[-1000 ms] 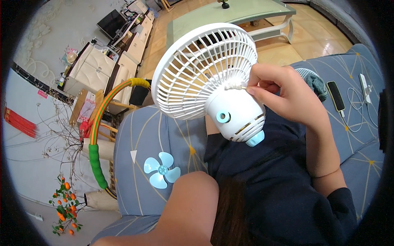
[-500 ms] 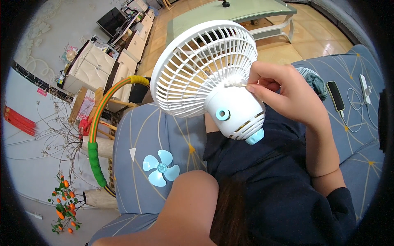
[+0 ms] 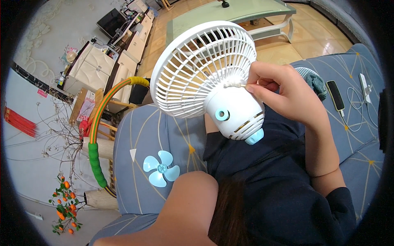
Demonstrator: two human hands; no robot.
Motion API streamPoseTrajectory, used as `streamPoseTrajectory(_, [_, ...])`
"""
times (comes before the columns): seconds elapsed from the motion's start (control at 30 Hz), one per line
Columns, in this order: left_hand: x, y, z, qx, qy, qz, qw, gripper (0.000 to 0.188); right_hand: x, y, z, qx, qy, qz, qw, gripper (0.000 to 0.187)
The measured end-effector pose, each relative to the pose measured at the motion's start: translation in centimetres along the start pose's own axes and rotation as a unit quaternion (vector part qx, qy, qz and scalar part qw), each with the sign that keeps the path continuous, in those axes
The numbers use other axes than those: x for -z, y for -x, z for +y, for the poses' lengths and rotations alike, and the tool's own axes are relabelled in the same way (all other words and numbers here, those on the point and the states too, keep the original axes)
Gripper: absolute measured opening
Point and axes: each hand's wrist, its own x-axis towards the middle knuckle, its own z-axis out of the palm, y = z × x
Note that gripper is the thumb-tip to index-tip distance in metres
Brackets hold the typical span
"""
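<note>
A white fan (image 3: 236, 108) is tilted over my lap, its round slatted cage facing up and left. Its motor housing has a light-blue knob on the side and another at the rear end. My right hand (image 3: 281, 88) is at the joint between cage and housing, thumb and forefinger closed in a pinch on the end of a twisted white strip (image 3: 234, 84) lying along that joint. What the strip is made of is unclear. Apart from the fan, a light-blue fan blade (image 3: 162, 168) lies on the sofa to the left. My left hand is out of sight.
I sit on a blue-grey patterned sofa (image 3: 137, 188). At right lie a phone (image 3: 336, 96) with a white cable, a power strip (image 3: 365, 89) and a grey-green knitted thing (image 3: 314, 84). A striped hoop (image 3: 93, 160) stands left; a glass table (image 3: 184, 26) is ahead.
Almost nothing differs. The fan has shifted very slightly, and my right hand keeps the same pinch on the white strip.
</note>
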Motion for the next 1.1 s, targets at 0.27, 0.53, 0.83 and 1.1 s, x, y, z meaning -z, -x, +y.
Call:
streamPoseTrajectory(0.27, [-0.1, 0.0, 0.0, 0.005, 0.002, -0.004, 1.0, 0.028, -0.1, 0.0, 0.1, 0.004, -0.005, 0.0, 1.0, 0.009])
streamPoseTrajectory(0.53, [-0.1, 0.1, 0.1, 0.012, 0.012, -0.006, 1.0, 0.028, -0.1, 0.1, 0.2, 0.004, -0.013, 0.007, 1.0, 0.009])
streamPoseTrajectory(0.83, [-1.6, 0.6, 1.0, 0.031, 0.017, 0.01, 0.999, 0.027, 0.0, 0.2, 0.9, 0.004, -0.008, 0.005, 1.0, 0.007])
streamPoseTrajectory(1.1, [-2.6, 0.1, 2.2, 0.045, 0.021, 0.056, 0.997, 0.022, -0.1, 0.2, 0.2, -0.009, -0.016, -0.005, 1.0, 0.008])
